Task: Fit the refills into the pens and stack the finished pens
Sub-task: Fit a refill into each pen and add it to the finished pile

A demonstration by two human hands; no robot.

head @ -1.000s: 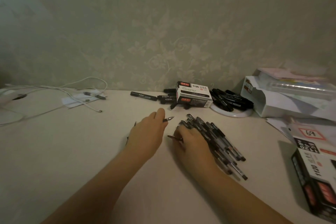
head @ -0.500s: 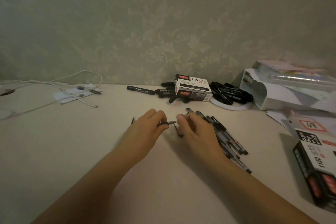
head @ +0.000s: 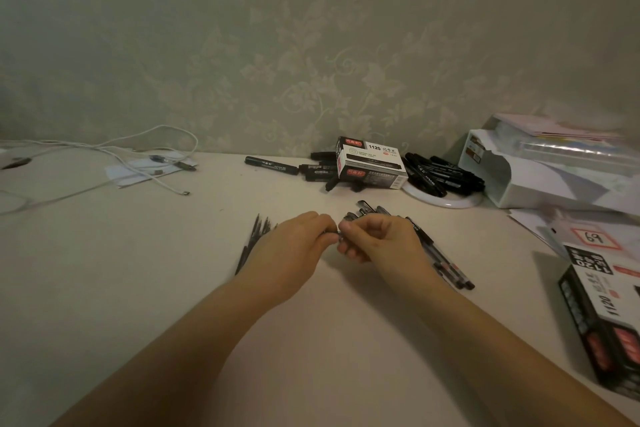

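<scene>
Meanwhile, left hand [head: 294, 246] and right hand [head: 377, 239] met fingertip to fingertip, together pinching small dark pen part [head: 337, 236] just left of finished pen stack [head: 433, 253]. Loose refills [head: 254, 239] lay further left on tabletop [head: 138, 288], unfitted; several pens apparently done, more left.

Counter [head: 138, 288], pale. Left hand [head: 294, 246] and right hand [head: 377, 241] meet fingertip to fingertip, pinching a small dark pen part [head: 338, 236] between them. Loose refills [head: 252, 239] beside left hand; pile of pens [head: 440, 256] under right. Pen box [head: 370, 163] at the wall.
</scene>
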